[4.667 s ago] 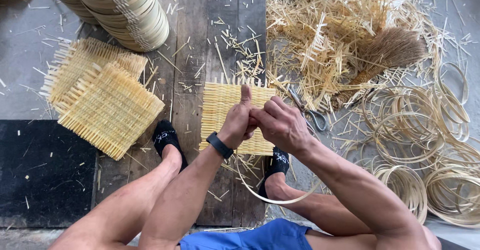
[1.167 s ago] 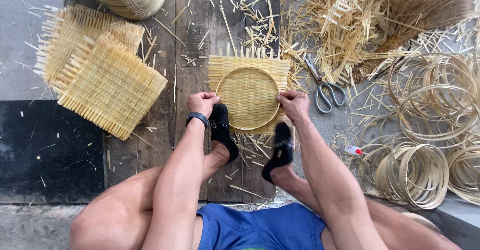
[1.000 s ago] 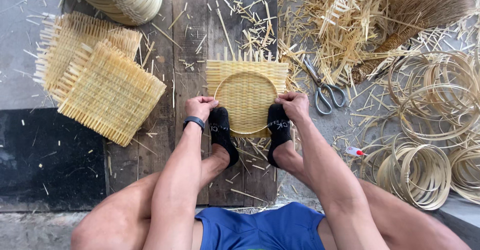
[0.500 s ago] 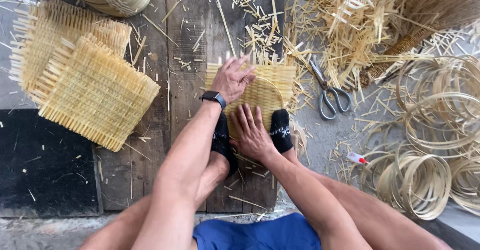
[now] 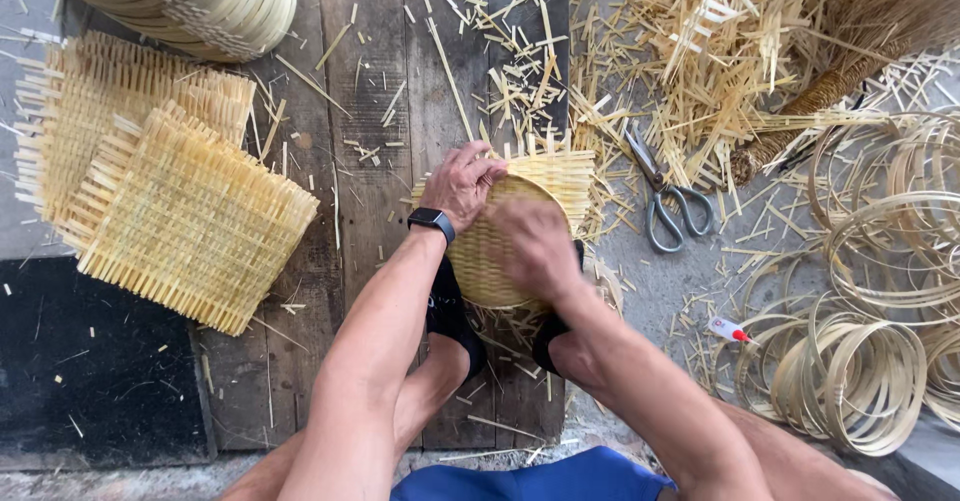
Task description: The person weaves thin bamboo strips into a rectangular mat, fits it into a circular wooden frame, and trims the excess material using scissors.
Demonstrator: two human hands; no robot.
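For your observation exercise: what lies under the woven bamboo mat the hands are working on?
Under the woven mat show dark wooden planks, scattered bamboo offcuts and two black-socked feet. The left hand and right hand cover its top; anything beneath its middle is hidden.

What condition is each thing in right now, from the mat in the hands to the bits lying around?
Woven mat: pressed into a ring, edges untrimmed.
Left hand: gripping the mat's rim.
Right hand: pressing on the mat, blurred.
Scissors: lying on the floor, untouched.
Flat mats: stacked.
Bamboo rings: heaped loose.
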